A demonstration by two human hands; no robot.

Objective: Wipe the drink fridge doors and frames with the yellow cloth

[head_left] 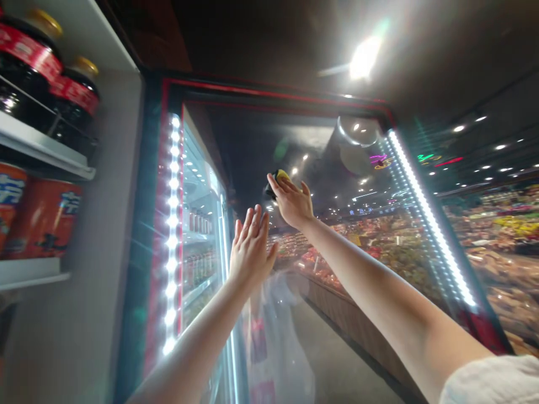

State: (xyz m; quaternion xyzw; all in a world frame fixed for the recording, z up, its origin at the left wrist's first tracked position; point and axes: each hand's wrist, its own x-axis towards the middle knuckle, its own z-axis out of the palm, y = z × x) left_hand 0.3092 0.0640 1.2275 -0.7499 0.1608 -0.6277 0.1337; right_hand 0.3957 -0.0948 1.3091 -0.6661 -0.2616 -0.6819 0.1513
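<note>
A glass fridge door (269,134) with lit strips down both sides stands in front of me. High on the pane, my right hand (292,199) presses a small yellow-and-black cloth (281,176) to the glass. Its fingers lie over the cloth and hide most of it, so I cannot tell its full shape. Lower and to the left, my left hand (251,247) is raised with fingers stretched out and nothing in it. That palm faces the pane; whether it touches the glass I cannot tell.
At left, fridge shelves hold dark bottles (78,92) with red labels and orange cans (46,216). A bright lamp (365,56) hangs overhead. Through the door, a produce display (379,252) runs beside the grey floor (337,359). Reflections cover the pane.
</note>
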